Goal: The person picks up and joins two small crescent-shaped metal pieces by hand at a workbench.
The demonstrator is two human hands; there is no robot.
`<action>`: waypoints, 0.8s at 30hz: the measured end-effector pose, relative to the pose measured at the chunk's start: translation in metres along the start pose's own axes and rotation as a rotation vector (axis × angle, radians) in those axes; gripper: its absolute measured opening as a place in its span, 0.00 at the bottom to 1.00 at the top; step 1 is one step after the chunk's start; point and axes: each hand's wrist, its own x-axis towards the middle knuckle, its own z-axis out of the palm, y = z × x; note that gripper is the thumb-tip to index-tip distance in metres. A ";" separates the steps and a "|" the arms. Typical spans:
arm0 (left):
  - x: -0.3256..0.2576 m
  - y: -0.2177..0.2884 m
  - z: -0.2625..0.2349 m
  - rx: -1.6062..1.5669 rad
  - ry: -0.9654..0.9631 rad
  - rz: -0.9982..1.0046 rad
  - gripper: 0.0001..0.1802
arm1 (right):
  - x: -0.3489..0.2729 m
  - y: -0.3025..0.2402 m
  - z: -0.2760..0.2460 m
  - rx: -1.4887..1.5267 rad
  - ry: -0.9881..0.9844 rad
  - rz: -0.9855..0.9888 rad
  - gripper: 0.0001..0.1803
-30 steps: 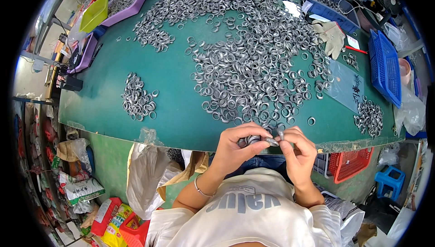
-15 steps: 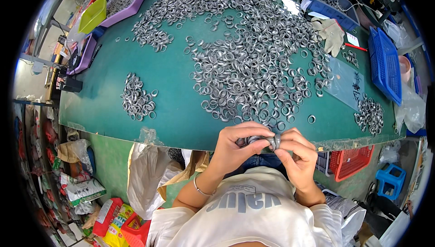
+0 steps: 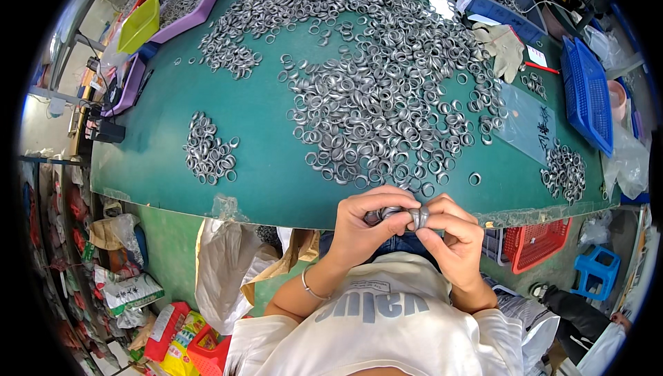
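Several grey metal rings [image 3: 418,218] sit in a short row between my two hands, just over the near edge of the table. My left hand [image 3: 369,227] is closed around part of the row, with rings showing between thumb and fingers. At the row's right end, my right hand [image 3: 452,234] pinches a ring with thumb and fingertips. Beyond my fingers spreads a large heap of similar rings [image 3: 373,107] on the green table [image 3: 269,189]. Smaller piles lie apart, one pile [image 3: 209,149] on the left and another pile [image 3: 565,174] on the right.
Purple [image 3: 204,6] and yellow-green trays [image 3: 139,25] stand at the far left. Blue baskets [image 3: 585,96], a pale work glove [image 3: 503,50] and a clear plastic sheet [image 3: 521,124] are at the right. Below the table are a red crate [image 3: 535,246] and a blue stool [image 3: 597,272].
My hands stay almost in place; the rings between my fingers have shifted slightly. At the lower right, another person's dark-trousered leg and shoe have come further into view.
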 end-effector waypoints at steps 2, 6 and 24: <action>0.000 0.003 -0.001 -0.005 -0.026 -0.028 0.08 | 0.000 0.000 -0.001 0.002 -0.004 0.004 0.07; 0.000 0.004 -0.001 -0.034 -0.045 -0.028 0.08 | 0.000 -0.001 -0.001 0.018 -0.007 0.014 0.06; -0.001 0.004 0.003 0.069 0.001 0.027 0.07 | -0.003 -0.004 -0.001 0.179 -0.022 0.123 0.06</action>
